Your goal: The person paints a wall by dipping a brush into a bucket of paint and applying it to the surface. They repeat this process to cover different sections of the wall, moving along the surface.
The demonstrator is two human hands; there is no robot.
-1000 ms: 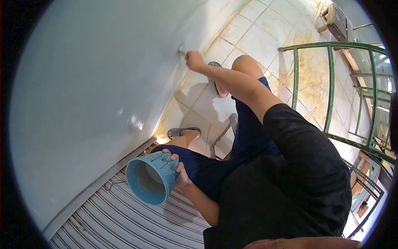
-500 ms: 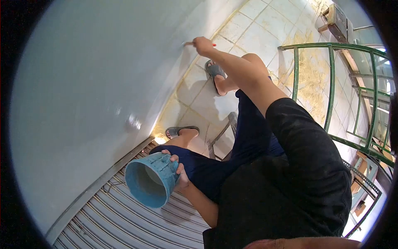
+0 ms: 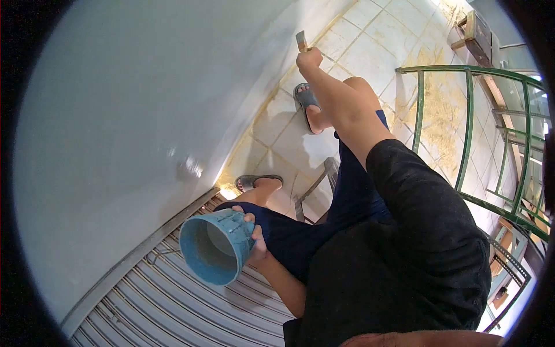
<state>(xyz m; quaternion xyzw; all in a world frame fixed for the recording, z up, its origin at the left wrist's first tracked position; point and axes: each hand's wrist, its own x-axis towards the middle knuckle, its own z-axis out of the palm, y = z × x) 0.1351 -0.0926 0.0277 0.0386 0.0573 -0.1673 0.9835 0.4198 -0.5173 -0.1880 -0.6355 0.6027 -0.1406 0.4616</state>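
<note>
My left hand (image 3: 258, 240) is wrapped round the side of a blue plastic bucket (image 3: 199, 269), which is tilted with its mouth towards the wall. Whitish-grey liquid, like paint, shows inside it. Stretched forward, my right hand (image 3: 310, 59) is closed round the wooden handle of a flat paintbrush (image 3: 301, 40). The brush head points up and away, apart from the pale grey wall (image 3: 121, 127) on the left. Part of the handle is hidden in my fist.
A ribbed metal shutter (image 3: 156, 295) lies below the bucket. A green metal frame (image 3: 467, 124) stands at the right, and a wooden stool (image 3: 477, 37) sits far off. Yellowish smears mark the tiled floor (image 3: 370, 52). A grey stool leg (image 3: 330, 170) shows between my legs.
My right hand has moved off the wall to the right, and the brush now points upward instead of at the wall. The bucket stays in my left hand, shifted slightly in view.
</note>
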